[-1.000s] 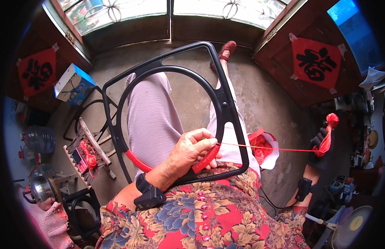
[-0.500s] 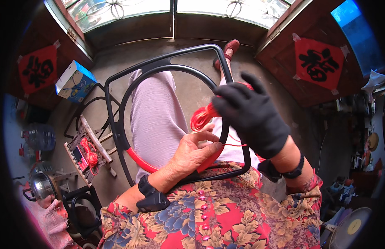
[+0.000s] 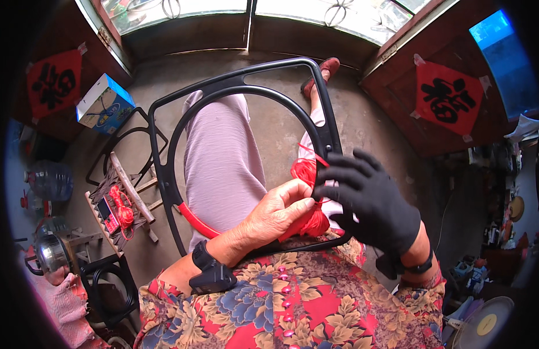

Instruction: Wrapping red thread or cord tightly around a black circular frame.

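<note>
A black frame (image 3: pixel 258 71), squared outside with a round ring inside, rests across my lap. Red cord is wound along the ring's lower part (image 3: pixel 195 221). My left hand (image 3: pixel 275 212), bare, pinches the red cord at the ring's right side, thumb against forefinger. My right hand (image 3: pixel 377 200), in a black glove, is beside the frame's right bar with its fingers apart and loosely bent, fingertips close to my left thumb. A loose red cord bundle (image 3: pixel 303 169) hangs by the ring, and more red cord (image 3: pixel 317 224) gathers below my left hand.
To the left, a small wooden stool (image 3: pixel 130 189) carries a red cord hank (image 3: pixel 123 212) and a red phone-like device (image 3: pixel 110 217). Another black frame (image 3: pixel 159 136) lies behind it, near a blue and white box (image 3: pixel 105 106). A metal pot (image 3: pixel 53 256) stands lower left.
My right hand has let the red cord bundle go and moved down and right, its fingers opening. The bundle now hangs at the ring's right side. My left hand keeps its pinch.
</note>
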Tool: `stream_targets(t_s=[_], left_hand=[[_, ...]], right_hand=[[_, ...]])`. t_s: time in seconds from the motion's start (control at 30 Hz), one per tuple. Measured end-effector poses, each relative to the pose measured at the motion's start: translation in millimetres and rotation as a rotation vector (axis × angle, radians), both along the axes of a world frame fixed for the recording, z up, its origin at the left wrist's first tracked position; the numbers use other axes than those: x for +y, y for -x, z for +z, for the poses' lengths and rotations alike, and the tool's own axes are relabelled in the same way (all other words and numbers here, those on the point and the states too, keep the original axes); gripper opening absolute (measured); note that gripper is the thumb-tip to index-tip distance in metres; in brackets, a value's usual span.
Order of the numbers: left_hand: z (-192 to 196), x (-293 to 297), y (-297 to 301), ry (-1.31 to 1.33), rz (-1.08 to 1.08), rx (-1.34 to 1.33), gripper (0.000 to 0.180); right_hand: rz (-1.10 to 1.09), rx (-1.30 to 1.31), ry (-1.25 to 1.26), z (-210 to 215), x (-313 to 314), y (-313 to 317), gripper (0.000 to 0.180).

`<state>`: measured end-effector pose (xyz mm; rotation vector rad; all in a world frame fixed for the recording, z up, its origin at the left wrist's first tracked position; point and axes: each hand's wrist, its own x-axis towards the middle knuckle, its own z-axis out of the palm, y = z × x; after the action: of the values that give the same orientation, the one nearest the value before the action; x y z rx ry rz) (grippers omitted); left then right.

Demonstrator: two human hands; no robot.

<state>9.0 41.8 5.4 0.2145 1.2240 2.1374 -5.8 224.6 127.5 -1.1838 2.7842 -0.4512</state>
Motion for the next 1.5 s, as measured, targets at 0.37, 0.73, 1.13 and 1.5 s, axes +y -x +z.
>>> stream_targets(t_s=[0.37,0.73,1.13,1.5], left_hand=[[13.0,6.1,2.6,-0.008,-0.034,-0.131,0.013],[17.8,-1.5,3.8,0.105,-0.142,-0.283,0.023],[16.7,3.6,4.9,0.027,-0.078,-0.336,0.013],[4.6,4.4,-5.1,0.216,0.151,0.112,0.016]], right_hand=[[-0.069,-0.021,0.253,-34.1,15.4,-37.4,0.038],[-0.469,-1.087,1.884,-50.4,134.4,-99.7,0.042],[-0.918,-0.275,1.175,-109.3,195.7,-76.4,0.040],[-0.161,0.486,0.157,-13.6,7.2,36.4,0.035]])
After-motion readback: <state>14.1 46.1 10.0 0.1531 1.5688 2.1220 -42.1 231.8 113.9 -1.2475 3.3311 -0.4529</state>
